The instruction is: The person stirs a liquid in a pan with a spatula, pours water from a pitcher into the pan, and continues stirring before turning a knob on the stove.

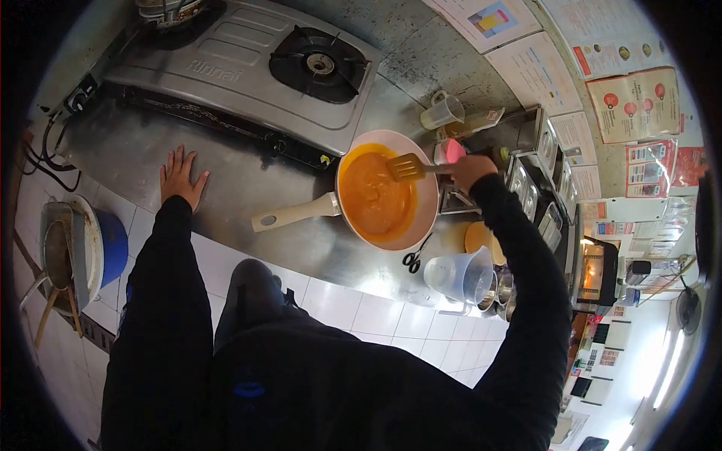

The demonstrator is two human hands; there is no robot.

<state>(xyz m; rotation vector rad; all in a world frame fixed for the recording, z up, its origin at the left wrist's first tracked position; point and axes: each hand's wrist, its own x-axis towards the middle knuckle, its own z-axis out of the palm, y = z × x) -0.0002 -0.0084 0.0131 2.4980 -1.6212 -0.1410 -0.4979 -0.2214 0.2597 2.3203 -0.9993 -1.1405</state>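
Note:
My right hand (472, 172) is closed round the handle of a brown slotted spatula (407, 167). The spatula's head is over the right part of a frying pan (429, 197), overlapping the thick orange sauce (376, 201) inside. The pan is pale inside and rests on the steel counter, its cream handle (295, 212) pointing left toward me. My left hand (181, 179) lies flat on the counter near the front edge, fingers spread, holding nothing.
Behind the pan stands a two-burner gas stove (242, 69). Right of the pan are black scissors (413, 260), a clear plastic jug (460, 275), a pink-topped container (450, 151) and metal lidded bins (524, 183). A measuring cup (442, 111) stands by the wall. A blue bucket (113, 248) is at lower left.

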